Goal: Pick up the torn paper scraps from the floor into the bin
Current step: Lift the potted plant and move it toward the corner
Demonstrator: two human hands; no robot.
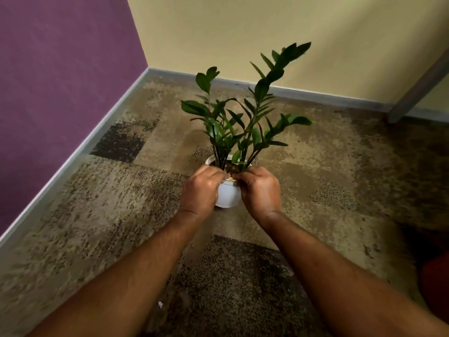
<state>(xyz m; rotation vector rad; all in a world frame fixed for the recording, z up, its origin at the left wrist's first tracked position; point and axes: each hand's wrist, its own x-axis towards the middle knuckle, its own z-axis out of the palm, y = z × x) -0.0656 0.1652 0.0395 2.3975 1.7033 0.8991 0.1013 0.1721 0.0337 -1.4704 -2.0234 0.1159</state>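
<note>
A white round pot (228, 194) with a dark green leafy plant (243, 122) stands on the patterned carpet. My left hand (202, 188) grips the pot's left side, its fingers curled over the near rim. My right hand (258, 188) holds the right side, and its fingertips meet the left hand's at the rim, where a small yellowish bit (232, 179) shows. One small white paper scrap (160, 304) lies on the carpet between my forearms. No bin is in view.
The purple wall (60, 93) on the left and the cream wall (267, 32) behind meet in a corner with grey skirting. A grey slanted furniture leg (413, 93) stands at the right. A reddish object (435, 288) sits at the right edge.
</note>
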